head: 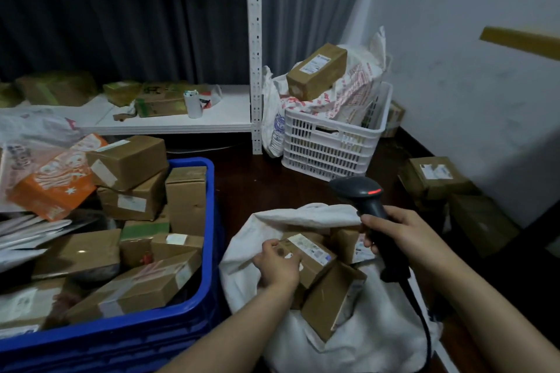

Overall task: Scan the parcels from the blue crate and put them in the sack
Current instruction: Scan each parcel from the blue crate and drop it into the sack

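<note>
The blue crate [194, 306], heaped with boxes [133, 163], sits on my left; the sack [363, 342] lies open just beside it. My left grip [277, 263] curls round the near end of a parcel [315, 253] in the sack's mouth, its long axis running rightward. My right grip [403, 236] clasps the scanner [360, 194], so the left is nearer the crate.

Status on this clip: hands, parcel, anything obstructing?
Left hand gripping parcel inside sack mouth. Right hand holding scanner. Blue crate heaped full. Nothing blocking.
</note>
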